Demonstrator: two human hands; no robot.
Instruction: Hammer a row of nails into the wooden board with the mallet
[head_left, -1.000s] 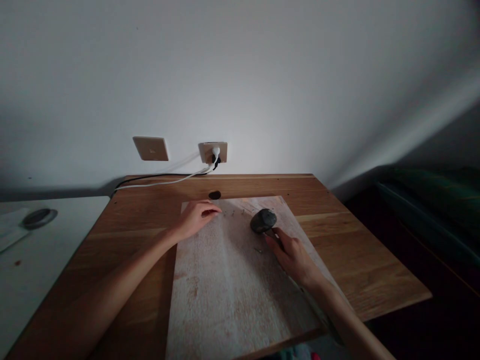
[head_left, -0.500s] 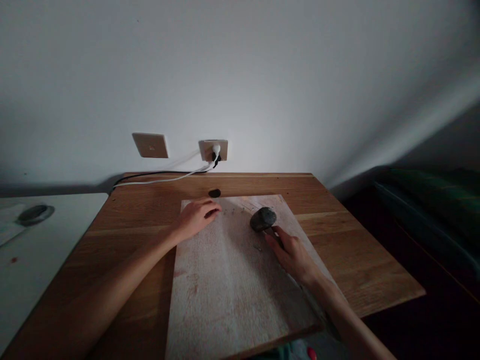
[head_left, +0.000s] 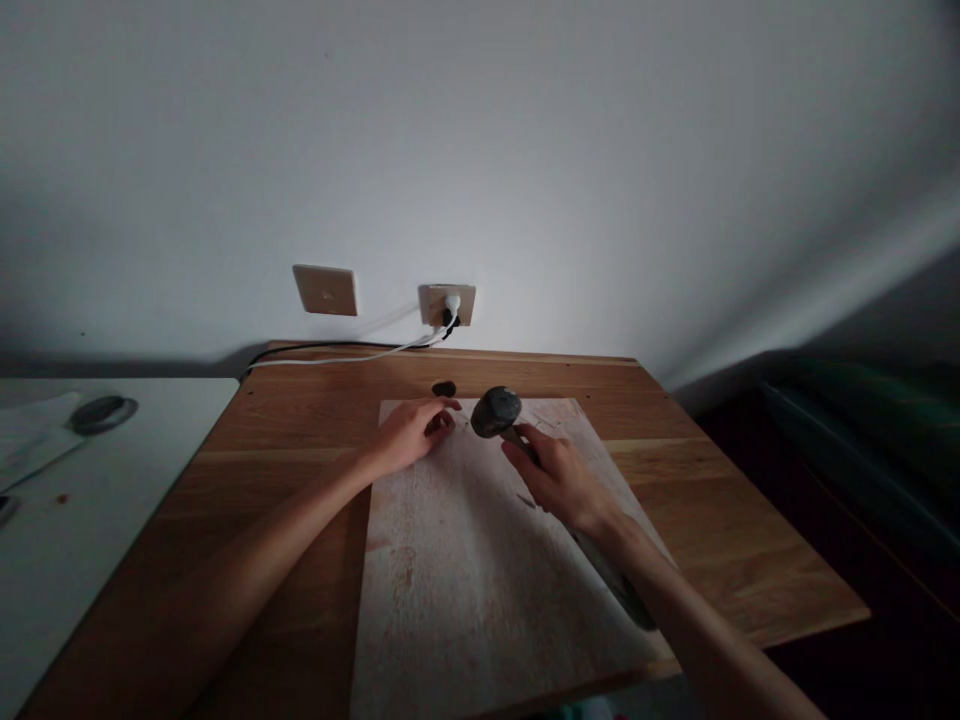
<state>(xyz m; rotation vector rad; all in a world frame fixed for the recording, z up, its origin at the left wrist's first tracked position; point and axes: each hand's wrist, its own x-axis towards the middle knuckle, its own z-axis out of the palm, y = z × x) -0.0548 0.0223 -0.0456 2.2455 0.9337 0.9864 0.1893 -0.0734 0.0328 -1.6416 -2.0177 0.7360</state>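
Observation:
A pale wooden board point(head_left: 465, 560) lies on a brown wooden desk point(head_left: 285, 470). My right hand point(head_left: 559, 480) is closed round the handle of a hammer, just below its dark round head point(head_left: 496, 411), which is raised over the board's far edge. The handle's end point(head_left: 619, 595) sticks out behind my wrist. My left hand point(head_left: 412, 435) rests at the board's far left corner, fingertips pinched together near the hammer head; what they hold is too small to make out. A loose nail point(head_left: 527, 500) lies on the board beside my right hand.
A small dark object point(head_left: 443, 388) sits on the desk beyond the board. A wall socket point(head_left: 448, 304) with plugs and cables and a switch plate point(head_left: 325, 289) are on the wall behind. A white table point(head_left: 90, 480) adjoins on the left. Dark furniture stands at the right.
My right hand has lifted the hammer and swung its head left toward my left hand's fingertips. My left hand has stayed at the board's corner. The view shifted slightly.

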